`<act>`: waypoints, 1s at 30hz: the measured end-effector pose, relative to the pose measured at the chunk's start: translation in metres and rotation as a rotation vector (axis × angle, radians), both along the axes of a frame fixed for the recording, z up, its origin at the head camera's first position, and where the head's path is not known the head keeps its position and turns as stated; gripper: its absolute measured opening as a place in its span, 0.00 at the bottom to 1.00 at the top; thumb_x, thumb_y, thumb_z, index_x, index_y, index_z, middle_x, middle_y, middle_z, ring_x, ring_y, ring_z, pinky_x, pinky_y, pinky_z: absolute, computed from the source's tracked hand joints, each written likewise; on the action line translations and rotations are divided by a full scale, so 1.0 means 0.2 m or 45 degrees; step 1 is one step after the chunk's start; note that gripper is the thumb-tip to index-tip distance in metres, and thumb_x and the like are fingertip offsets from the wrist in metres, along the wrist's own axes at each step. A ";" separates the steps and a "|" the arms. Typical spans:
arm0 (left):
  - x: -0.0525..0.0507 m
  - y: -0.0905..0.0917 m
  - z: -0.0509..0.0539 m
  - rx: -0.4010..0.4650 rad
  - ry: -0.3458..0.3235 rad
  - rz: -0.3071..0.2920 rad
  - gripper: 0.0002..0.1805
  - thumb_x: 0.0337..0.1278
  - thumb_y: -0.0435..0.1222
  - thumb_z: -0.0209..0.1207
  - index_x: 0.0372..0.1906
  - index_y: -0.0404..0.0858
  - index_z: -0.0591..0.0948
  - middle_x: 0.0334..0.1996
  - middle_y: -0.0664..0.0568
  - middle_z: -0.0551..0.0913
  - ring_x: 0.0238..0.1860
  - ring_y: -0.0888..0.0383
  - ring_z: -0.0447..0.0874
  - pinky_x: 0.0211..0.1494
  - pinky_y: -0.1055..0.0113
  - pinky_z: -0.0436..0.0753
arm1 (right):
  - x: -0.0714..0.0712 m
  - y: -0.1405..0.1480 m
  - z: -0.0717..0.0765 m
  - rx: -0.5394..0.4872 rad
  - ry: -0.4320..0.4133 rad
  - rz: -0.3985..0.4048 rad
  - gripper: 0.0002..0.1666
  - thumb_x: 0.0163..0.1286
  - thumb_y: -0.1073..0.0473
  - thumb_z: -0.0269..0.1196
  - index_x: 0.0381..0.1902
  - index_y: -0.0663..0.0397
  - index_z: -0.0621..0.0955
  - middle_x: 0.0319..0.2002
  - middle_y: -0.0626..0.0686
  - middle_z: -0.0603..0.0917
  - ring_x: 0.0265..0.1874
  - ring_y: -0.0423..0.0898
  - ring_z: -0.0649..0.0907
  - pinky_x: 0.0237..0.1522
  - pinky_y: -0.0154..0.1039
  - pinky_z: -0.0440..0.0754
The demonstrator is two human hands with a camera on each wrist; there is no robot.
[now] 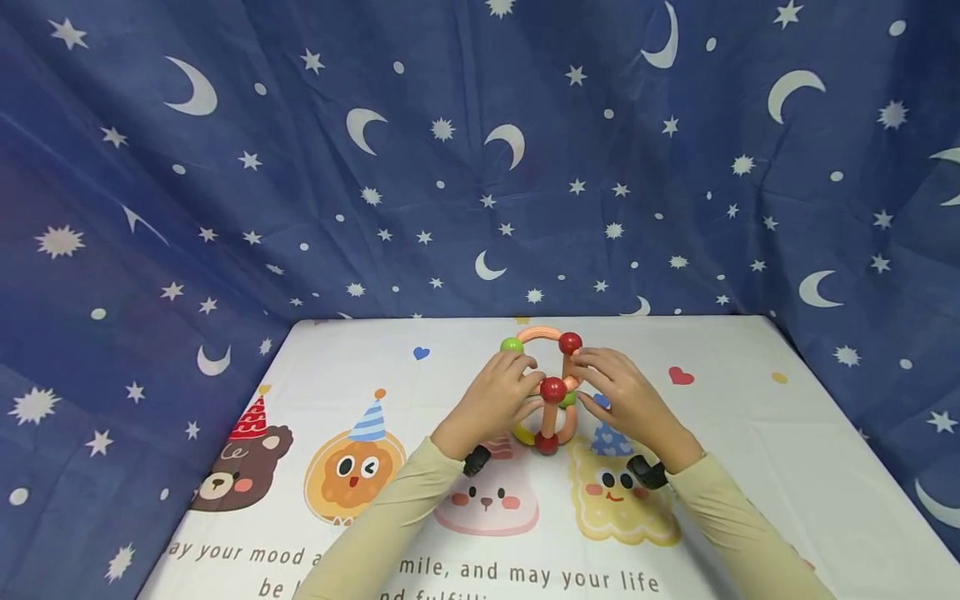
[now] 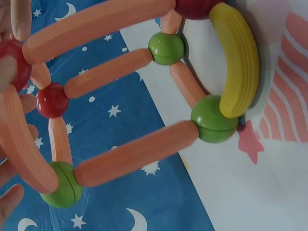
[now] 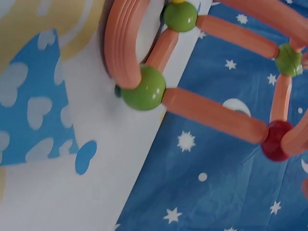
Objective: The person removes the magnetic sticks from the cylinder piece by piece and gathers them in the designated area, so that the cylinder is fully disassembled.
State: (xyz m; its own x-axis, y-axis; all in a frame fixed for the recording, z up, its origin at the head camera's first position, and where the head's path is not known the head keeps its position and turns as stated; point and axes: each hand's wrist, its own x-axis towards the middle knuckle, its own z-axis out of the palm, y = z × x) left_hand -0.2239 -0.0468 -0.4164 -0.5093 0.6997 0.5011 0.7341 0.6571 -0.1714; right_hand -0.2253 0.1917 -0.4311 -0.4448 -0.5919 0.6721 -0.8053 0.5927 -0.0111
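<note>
A toy frame of ribbed rods and balls stands on the table. Orange straight and curved rods join red balls (image 1: 553,390) and green balls (image 1: 512,344), with a yellow curved rod (image 2: 240,62) low on one side. At its upper front left, my left hand (image 1: 493,400) grips the top curved rod (image 2: 24,144), thumb against the front red ball (image 2: 14,65). My right hand (image 1: 626,392) is at the upper right side, near the back red ball (image 1: 570,342), fingers loosely bent and thumb apart. Its exact contact is hidden. Only a fingertip (image 3: 305,187) shows in the right wrist view.
The table wears a white cloth (image 1: 750,433) printed with cartoon figures, hearts and lettering. A dark blue curtain (image 1: 450,208) with moons and stars hangs behind its back edge and along the sides. A black strap (image 1: 647,472) sits at the right wrist.
</note>
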 end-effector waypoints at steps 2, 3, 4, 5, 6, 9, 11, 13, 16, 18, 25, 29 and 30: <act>0.00 -0.01 0.00 0.008 0.004 -0.014 0.12 0.55 0.46 0.62 0.40 0.43 0.81 0.44 0.51 0.79 0.49 0.55 0.74 0.59 0.63 0.71 | 0.01 -0.02 0.00 0.011 -0.012 0.013 0.23 0.51 0.61 0.70 0.47 0.59 0.81 0.50 0.57 0.81 0.56 0.55 0.76 0.59 0.52 0.70; 0.00 -0.01 0.00 0.013 0.005 -0.022 0.11 0.56 0.45 0.62 0.39 0.43 0.81 0.43 0.51 0.80 0.49 0.55 0.74 0.59 0.63 0.71 | 0.02 -0.02 0.01 0.017 -0.018 0.021 0.23 0.51 0.61 0.70 0.47 0.58 0.81 0.49 0.57 0.82 0.56 0.54 0.76 0.59 0.52 0.70; -0.01 -0.01 0.00 0.017 0.007 -0.030 0.10 0.57 0.45 0.61 0.39 0.43 0.81 0.43 0.51 0.80 0.49 0.55 0.74 0.59 0.63 0.71 | 0.02 -0.03 0.01 0.024 -0.024 0.029 0.23 0.51 0.60 0.69 0.46 0.58 0.81 0.49 0.56 0.82 0.56 0.54 0.76 0.60 0.52 0.69; -0.01 -0.01 0.00 0.016 0.006 -0.035 0.10 0.58 0.45 0.60 0.39 0.43 0.81 0.43 0.51 0.80 0.49 0.55 0.74 0.59 0.63 0.71 | 0.03 -0.04 0.01 0.028 -0.021 0.037 0.22 0.51 0.60 0.70 0.46 0.58 0.81 0.48 0.56 0.82 0.56 0.55 0.76 0.60 0.51 0.69; 0.00 -0.01 0.00 0.022 0.003 -0.043 0.10 0.58 0.45 0.60 0.38 0.43 0.81 0.43 0.51 0.80 0.48 0.54 0.74 0.59 0.63 0.71 | 0.03 -0.05 0.01 0.032 -0.020 0.043 0.22 0.51 0.60 0.70 0.46 0.58 0.81 0.48 0.56 0.82 0.56 0.55 0.76 0.60 0.51 0.69; 0.00 -0.02 0.00 0.034 -0.007 -0.052 0.10 0.59 0.44 0.59 0.38 0.43 0.81 0.42 0.51 0.80 0.48 0.54 0.74 0.59 0.63 0.71 | 0.03 -0.06 0.02 0.031 -0.006 0.050 0.25 0.47 0.62 0.73 0.45 0.59 0.81 0.46 0.56 0.83 0.54 0.56 0.77 0.61 0.50 0.69; 0.00 -0.02 0.00 0.036 -0.013 -0.048 0.10 0.59 0.44 0.59 0.38 0.43 0.82 0.42 0.51 0.80 0.49 0.54 0.74 0.60 0.63 0.71 | 0.03 -0.07 0.02 0.022 -0.005 0.046 0.26 0.45 0.63 0.74 0.44 0.60 0.81 0.45 0.57 0.83 0.53 0.56 0.78 0.61 0.49 0.68; 0.00 -0.02 0.00 0.038 -0.017 -0.044 0.10 0.59 0.44 0.59 0.38 0.43 0.82 0.42 0.51 0.80 0.49 0.54 0.74 0.60 0.63 0.70 | 0.03 -0.07 0.02 0.011 -0.008 0.043 0.26 0.42 0.64 0.75 0.43 0.60 0.81 0.44 0.57 0.83 0.53 0.56 0.78 0.61 0.49 0.67; -0.01 -0.02 -0.01 0.034 -0.015 -0.042 0.09 0.59 0.44 0.59 0.38 0.43 0.82 0.42 0.51 0.80 0.49 0.54 0.74 0.60 0.63 0.70 | 0.03 -0.07 0.02 0.015 -0.017 0.037 0.26 0.42 0.65 0.75 0.43 0.60 0.82 0.44 0.57 0.84 0.53 0.55 0.78 0.62 0.47 0.67; -0.01 -0.02 -0.01 0.036 -0.014 -0.041 0.09 0.59 0.44 0.59 0.38 0.43 0.82 0.42 0.51 0.80 0.48 0.55 0.74 0.60 0.63 0.70 | 0.03 -0.07 0.02 0.025 -0.020 0.037 0.26 0.42 0.64 0.75 0.44 0.59 0.82 0.45 0.56 0.84 0.53 0.55 0.78 0.62 0.47 0.67; -0.01 -0.02 -0.02 0.032 -0.016 -0.038 0.09 0.60 0.43 0.58 0.38 0.42 0.81 0.42 0.52 0.80 0.48 0.55 0.74 0.61 0.63 0.70 | 0.02 -0.08 0.01 0.047 -0.001 0.033 0.26 0.48 0.54 0.73 0.45 0.59 0.81 0.45 0.56 0.83 0.53 0.54 0.78 0.64 0.47 0.66; -0.01 -0.01 -0.02 0.038 -0.003 -0.045 0.09 0.59 0.43 0.59 0.38 0.42 0.81 0.41 0.52 0.80 0.48 0.55 0.75 0.60 0.64 0.70 | 0.02 -0.10 0.00 0.038 -0.007 0.027 0.27 0.49 0.52 0.73 0.45 0.59 0.81 0.44 0.56 0.83 0.52 0.54 0.79 0.63 0.49 0.67; -0.01 -0.01 -0.02 0.037 0.002 -0.047 0.09 0.58 0.43 0.59 0.39 0.42 0.81 0.41 0.53 0.80 0.47 0.56 0.75 0.60 0.64 0.71 | 0.02 -0.10 0.00 0.037 -0.006 0.028 0.28 0.48 0.52 0.73 0.45 0.60 0.80 0.44 0.56 0.83 0.52 0.54 0.79 0.62 0.50 0.68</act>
State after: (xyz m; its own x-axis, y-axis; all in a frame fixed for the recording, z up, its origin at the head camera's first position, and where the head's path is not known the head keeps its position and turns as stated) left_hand -0.2262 -0.0492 -0.4206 -0.4826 0.7030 0.5225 0.7577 0.6343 -0.1536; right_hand -0.2220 0.1710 -0.4319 -0.4347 -0.6208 0.6524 -0.8180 0.5752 0.0022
